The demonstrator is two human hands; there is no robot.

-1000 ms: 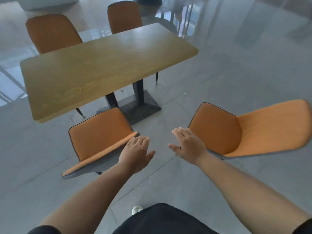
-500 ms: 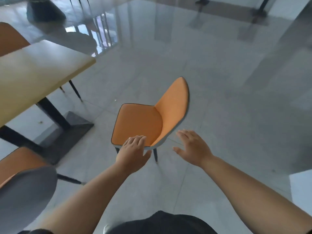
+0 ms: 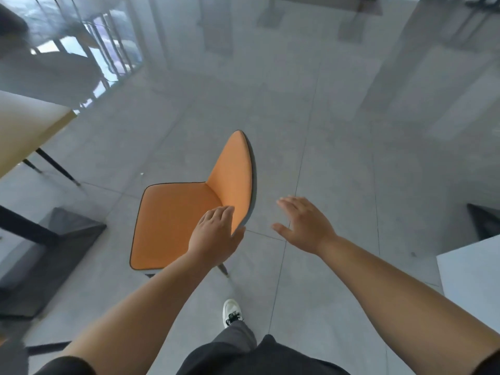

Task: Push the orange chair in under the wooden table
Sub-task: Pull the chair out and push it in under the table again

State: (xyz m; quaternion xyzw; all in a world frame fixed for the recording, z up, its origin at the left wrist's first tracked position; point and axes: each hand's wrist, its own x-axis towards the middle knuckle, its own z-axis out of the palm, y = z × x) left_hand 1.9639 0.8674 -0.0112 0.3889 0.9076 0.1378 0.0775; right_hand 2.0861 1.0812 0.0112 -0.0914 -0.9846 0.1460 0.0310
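1. Since half a second ago, both hands have come closer to the orange chair (image 3: 178, 220), which now sits nearer the middle of the view.
2. Left hand (image 3: 213, 236) lies over the near edge of the backrest, fingers loosely bent on the orange front face and thumb by the rim; whether it actually grips cannot be told.
3. Right hand (image 3: 303, 224) hovers just right of the backrest, fingers straight and spread, holding nothing.
4. Orange chair stands on the grey tiled floor (image 3: 338, 163), apart from the wooden table (image 3: 24, 128) at the left edge.
5. One white shoe (image 3: 230, 312) shows below.
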